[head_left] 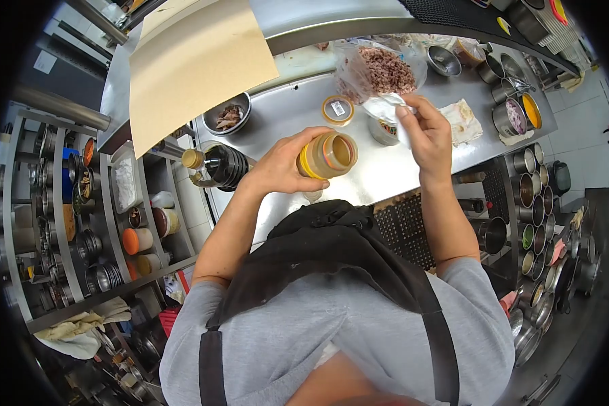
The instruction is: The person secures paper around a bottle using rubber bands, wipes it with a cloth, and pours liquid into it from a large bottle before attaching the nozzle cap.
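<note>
In the head view, the left hand (284, 162) has its fingers wrapped around a yellowish jar (321, 158), held above the near edge of a shiny metal tabletop (277, 111), its round mouth showing. The fingers of the right hand (426, 132) pinch a crumpled white cloth (386, 108) just above a cylindrical container (384, 132). Between the hands, farther off, lies a round orange-rimmed piece (337, 109) with a pale label. A metal bowl (240, 125) with meat-like pieces stands at left; a clear bag (348, 68) of reddish chopped food sits at the far side; a stained cloth (461, 122) lies at right. A large tan sheet (203, 68) overhangs the far left. Shelving (114, 237) with tubs and pans fills the left side of the room; stacked pots (531, 203) line the right, beside pale tiled floor (578, 108).
</note>
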A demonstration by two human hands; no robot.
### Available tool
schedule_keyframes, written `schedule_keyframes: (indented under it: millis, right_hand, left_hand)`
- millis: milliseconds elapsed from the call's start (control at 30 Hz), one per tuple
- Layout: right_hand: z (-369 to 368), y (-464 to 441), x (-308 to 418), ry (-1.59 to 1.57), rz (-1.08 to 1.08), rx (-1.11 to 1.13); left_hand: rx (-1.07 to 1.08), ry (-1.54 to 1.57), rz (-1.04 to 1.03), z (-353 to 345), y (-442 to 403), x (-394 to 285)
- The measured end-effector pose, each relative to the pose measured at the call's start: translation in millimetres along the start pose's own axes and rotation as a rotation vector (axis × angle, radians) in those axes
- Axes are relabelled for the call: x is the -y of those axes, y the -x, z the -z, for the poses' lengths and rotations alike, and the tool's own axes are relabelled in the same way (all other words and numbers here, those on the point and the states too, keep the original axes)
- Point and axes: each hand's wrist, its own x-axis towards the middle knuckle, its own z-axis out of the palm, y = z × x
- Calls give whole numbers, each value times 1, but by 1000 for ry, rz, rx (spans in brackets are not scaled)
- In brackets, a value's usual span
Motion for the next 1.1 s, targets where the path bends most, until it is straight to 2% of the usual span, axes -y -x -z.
schedule_keyframes:
  millis: [67, 100, 133, 200, 233, 267, 333, 400, 433, 500, 533, 567, 600, 667, 733, 800, 867, 933, 1000, 1067, 1100]
  right_hand:
    - [-9, 10, 0, 114, -84, 109]
    - [-15, 17, -2, 220, 146, 234]
    - [-25, 22, 11, 153, 115, 363]
    - [-22, 21, -3, 128, 157, 309]
    - [-21, 20, -6, 37, 22, 210]
    - [-21, 18, -7, -53, -113, 110]
    - [-24, 18, -13, -59, -167, 42]
    - [-33, 21, -17, 273, 211, 183]
    - [-41, 25, -10, 325, 309, 250]
    - [-33, 20, -13, 287, 298, 216]
    - [-27, 17, -15, 250, 286, 184]
    - [-20, 16, -15, 219, 72, 113]
    - [-18, 14, -26, -14, -53, 18]
    - [-7, 19, -32, -81, -185, -99]
    - [-10, 30, -37, -137, -205, -121]
    - [-10, 49, -50, -193, -231, -146]
    - [-9, 74, -64, -30, -322, -9]
    - [-19, 88, -52, -73, -270, 88]
    - [-18, 95, -50, -15, -257, 95]
    - [-11, 98, -61, -81, -404, -12]
    - [-10, 94, -59, -153, -389, -64]
  left_hand:
    - [3, 78, 6, -2, 1, 5]
    - [-2, 156, 16, -4, 1, 8]
    - [0, 154, 18, -7, 3, 13]
    - [-120, 466, 99, -14, 5, 27]
    - [-95, 736, 180, -16, 6, 33]
    - [-96, 735, 185, -19, 7, 38]
    - [-47, 1000, 248, -23, 4, 39]
    - [-65, 1005, 264, -26, 0, 34]
    - [-102, 1031, 276, -26, -3, 31]
    - [-172, 1017, 293, -25, -7, 36]
    - [-171, 1017, 297, -25, -9, 43]
    - [-246, 1074, 335, -26, -9, 50]
    - [-323, 1130, 371, -26, -10, 54]
    - [-380, 1186, 369, -23, -13, 58]
    - [-313, 1387, 477, -21, -13, 59]
    - [-252, 1364, 466, -27, -12, 54]
    - [-195, 1341, 467, -35, -5, 46]
    - [-143, 1343, 356, -46, 4, 42]
    - [-141, 1414, 364, -54, 14, 48]
    - [-161, 1296, 423, -57, 19, 55]
    - [-198, 1331, 477, -56, 19, 53]
